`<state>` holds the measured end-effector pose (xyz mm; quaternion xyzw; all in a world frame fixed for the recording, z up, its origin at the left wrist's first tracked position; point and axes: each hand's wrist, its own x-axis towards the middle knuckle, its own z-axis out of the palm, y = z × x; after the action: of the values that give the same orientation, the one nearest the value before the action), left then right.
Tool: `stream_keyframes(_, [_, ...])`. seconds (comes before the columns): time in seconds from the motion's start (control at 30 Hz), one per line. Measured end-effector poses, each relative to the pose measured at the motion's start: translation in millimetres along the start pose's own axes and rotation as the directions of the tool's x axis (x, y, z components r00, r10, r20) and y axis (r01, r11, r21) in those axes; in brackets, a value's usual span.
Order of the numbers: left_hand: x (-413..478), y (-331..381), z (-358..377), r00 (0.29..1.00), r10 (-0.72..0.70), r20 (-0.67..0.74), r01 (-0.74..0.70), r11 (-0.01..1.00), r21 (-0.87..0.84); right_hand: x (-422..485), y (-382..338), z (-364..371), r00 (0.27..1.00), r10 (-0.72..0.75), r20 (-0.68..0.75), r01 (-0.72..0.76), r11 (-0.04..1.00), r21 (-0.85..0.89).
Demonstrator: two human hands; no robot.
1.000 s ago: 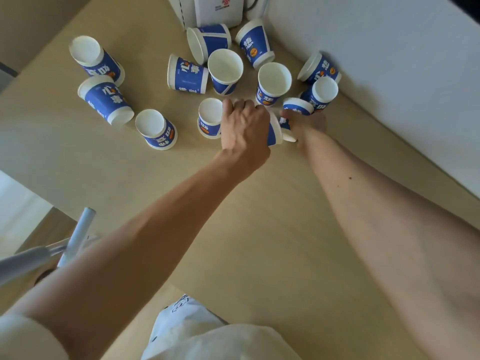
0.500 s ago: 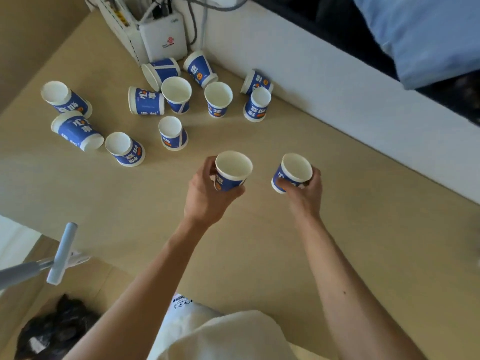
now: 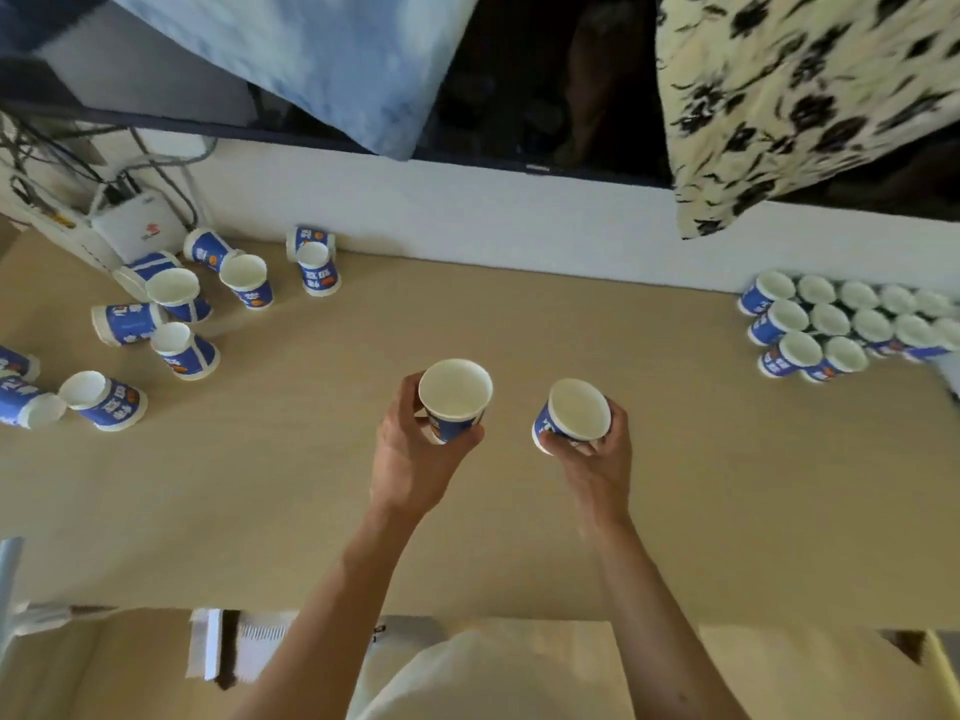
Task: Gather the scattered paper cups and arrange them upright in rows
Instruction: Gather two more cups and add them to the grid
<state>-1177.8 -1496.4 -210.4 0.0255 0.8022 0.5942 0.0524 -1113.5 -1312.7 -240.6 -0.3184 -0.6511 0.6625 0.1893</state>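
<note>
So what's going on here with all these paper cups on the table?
A person is tidying them. The left hand holds one cup and the right hand another, both above the table. Scattered cups, some tipped over, lie at far left; neat upright rows stand at far right.

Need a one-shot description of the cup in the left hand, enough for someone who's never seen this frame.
Start at the tan table, between the scattered cups on the left and the neat rows on the right. Two hands hover over its middle; the left hand grips a blue paper cup. Unlike the tilted cup in the right hand, its white mouth faces almost straight up.
</note>
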Motion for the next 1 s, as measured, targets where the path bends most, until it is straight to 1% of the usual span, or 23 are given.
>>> stream_keyframes(0.07, [-28.6,12.3,27.9,0.999,0.036,0.025,-0.035,0.999,-0.002,-9.4,-0.2,-38.1,0.999,0.016,-0.043,-0.014,0.999,0.050])
stream_keyframes(0.2, [-75.3,31.0,76.2,0.994,0.075,0.081,-0.076,0.997,0.005,-21.7,1.8,-100.9,0.997,0.013,-0.082,-0.004,0.994,0.113])
stream_keyframes(0.37, [-127.0,59.9,136.5,0.978,0.127,0.168,-0.125,0.992,-0.018,-40.1,-1.5,-188.4,0.987,-0.025,-0.158,0.039,0.995,0.088])
stream_keyframes(0.57, [-164.6,83.0,203.1,0.945,0.160,0.286,-0.157,0.987,-0.033,-55.7,5.0,-269.9,0.963,0.002,-0.270,0.028,0.994,0.107])
stream_keyframes(0.77, [-163.8,98.0,261.8,0.912,0.164,0.376,-0.163,0.986,-0.034,-40.2,9.5,-317.8,0.938,0.025,-0.346,0.015,0.993,0.113])
stream_keyframes(0.9, [-147.3,103.5,310.8,0.902,0.160,0.401,-0.150,0.987,-0.057,-6.4,7.5,-344.9,0.927,0.028,-0.375,0.003,0.997,0.083])
stream_keyframes(1.0, [-130.2,107.0,349.8,0.900,0.129,0.416,-0.109,0.991,-0.071,28.2,5.3,-367.9,0.927,0.040,-0.372,-0.027,0.999,0.040])
